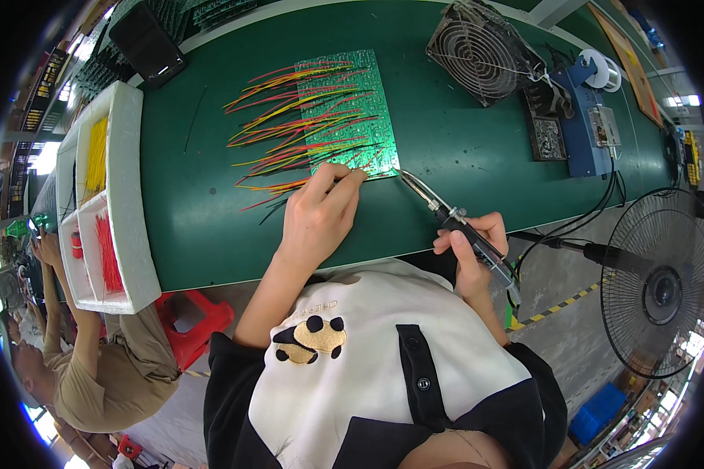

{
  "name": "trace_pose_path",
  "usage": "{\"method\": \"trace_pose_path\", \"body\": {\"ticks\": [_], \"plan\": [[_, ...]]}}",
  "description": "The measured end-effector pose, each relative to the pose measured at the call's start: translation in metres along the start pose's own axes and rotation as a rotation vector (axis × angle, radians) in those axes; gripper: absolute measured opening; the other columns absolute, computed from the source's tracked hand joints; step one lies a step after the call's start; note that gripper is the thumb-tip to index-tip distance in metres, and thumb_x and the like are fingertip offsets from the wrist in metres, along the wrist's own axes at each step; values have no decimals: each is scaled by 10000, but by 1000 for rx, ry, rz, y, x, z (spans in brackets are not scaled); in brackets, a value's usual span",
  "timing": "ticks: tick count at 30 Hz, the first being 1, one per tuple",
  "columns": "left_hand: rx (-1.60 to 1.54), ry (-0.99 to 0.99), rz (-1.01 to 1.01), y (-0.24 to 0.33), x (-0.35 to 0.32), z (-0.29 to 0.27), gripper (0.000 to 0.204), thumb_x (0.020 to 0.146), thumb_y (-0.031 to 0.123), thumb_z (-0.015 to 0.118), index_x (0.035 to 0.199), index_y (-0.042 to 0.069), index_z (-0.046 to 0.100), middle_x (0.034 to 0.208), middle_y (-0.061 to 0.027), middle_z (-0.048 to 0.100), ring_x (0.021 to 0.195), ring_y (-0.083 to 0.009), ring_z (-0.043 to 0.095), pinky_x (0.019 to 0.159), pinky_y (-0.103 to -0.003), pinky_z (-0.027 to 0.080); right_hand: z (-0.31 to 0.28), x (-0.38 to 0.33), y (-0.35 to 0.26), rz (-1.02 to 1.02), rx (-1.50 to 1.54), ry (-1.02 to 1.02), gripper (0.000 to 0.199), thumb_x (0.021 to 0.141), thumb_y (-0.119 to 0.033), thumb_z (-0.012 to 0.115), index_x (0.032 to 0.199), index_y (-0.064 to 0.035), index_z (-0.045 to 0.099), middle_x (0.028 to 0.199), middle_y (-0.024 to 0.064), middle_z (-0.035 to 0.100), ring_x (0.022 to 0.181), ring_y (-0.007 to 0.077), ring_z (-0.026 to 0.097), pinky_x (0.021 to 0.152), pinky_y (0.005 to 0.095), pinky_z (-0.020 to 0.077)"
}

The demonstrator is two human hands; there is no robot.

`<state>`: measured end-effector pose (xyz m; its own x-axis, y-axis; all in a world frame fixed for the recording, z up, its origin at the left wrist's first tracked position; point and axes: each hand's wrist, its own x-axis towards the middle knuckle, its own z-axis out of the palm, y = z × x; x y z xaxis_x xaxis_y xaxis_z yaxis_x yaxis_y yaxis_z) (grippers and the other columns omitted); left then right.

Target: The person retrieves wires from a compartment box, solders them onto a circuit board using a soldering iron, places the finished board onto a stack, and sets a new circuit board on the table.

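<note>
A green circuit board panel (383,117) lies on the bench, with rows of red, yellow and black wires (278,141) fanning out over its left side. At the board's near edge, my left hand (319,215) has its thumb and fingers pinched together on a thin wire, whose colour is hard to make out. My right hand (473,248) grips a soldering iron (461,223) by its black handle. The metal tip of the iron meets the board's lower right corner, a short way right of my left fingertips.
To the left stands a white foam box (133,195) holding yellow and red wires. A fume extractor fan (481,55), a blue soldering machine with a wire spool (590,117) and a black stand (546,133) occupy the right. Beyond the bench edge are a floor fan (661,293), a red stool (195,328) and a co-worker (109,375).
</note>
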<state>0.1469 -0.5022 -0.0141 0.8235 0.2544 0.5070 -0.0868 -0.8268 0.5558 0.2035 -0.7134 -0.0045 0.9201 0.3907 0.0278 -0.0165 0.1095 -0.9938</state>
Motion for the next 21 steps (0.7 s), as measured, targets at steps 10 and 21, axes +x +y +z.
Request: {"method": "trace_pose_path", "body": {"ticks": [10,21], "plan": [[-11,39,54,-5,1,5,182,699,-31,655,872,24,642,791,-49,516,555,-168,548,492,-295,457,-8,1,7,-70,19,-19,207,836,-44,583,927,21,409,752,170,627,618,164,625,574,255,525],[262,91,62,11,6,-29,295,635,77,734,915,68,642,829,-38,558,758,-199,572,605,-289,475,-14,49,-6,-254,41,354,119,868,-66,534,911,-7,441,624,112,567,537,169,550,587,303,491]]}}
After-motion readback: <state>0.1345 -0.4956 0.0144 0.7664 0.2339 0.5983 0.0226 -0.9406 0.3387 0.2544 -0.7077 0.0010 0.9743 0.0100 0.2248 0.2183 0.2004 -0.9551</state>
